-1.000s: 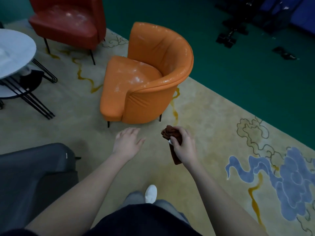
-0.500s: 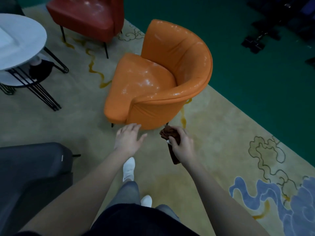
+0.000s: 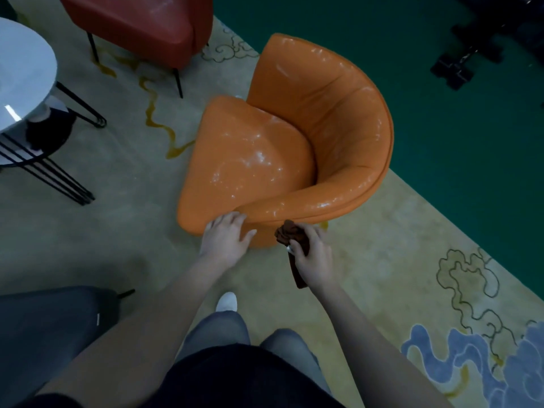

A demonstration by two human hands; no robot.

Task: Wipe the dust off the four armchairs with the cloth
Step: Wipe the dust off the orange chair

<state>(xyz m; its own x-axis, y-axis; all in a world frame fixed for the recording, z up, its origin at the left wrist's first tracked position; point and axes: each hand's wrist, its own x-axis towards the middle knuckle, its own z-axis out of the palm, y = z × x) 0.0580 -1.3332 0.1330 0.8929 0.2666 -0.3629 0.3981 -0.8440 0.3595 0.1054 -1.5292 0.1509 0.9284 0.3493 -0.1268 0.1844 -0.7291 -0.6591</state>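
An orange armchair [image 3: 282, 148] stands right in front of me, its seat speckled with pale dust. My left hand [image 3: 225, 240] is flat with straight fingers at the chair's near arm, by the seat's front corner. My right hand [image 3: 312, 257] grips a bunched brown cloth [image 3: 290, 234] just below the arm's outer side; a strip of cloth hangs under the fist. A red armchair [image 3: 153, 22] stands at the top left. A dark grey armchair [image 3: 50, 325] shows at the lower left.
A round white table [image 3: 20, 69] on black wire legs stands at the left. The chairs rest on a beige rug with blue and gold cloud patterns [image 3: 412, 260]; green floor lies beyond it. Dark equipment [image 3: 459, 66] sits at the top right. My legs and a white shoe [image 3: 226, 301] are below.
I have stepped closer to the orange armchair, which fills more of the view. Both hands have come up to its near arm; the cloth stays in my right hand.
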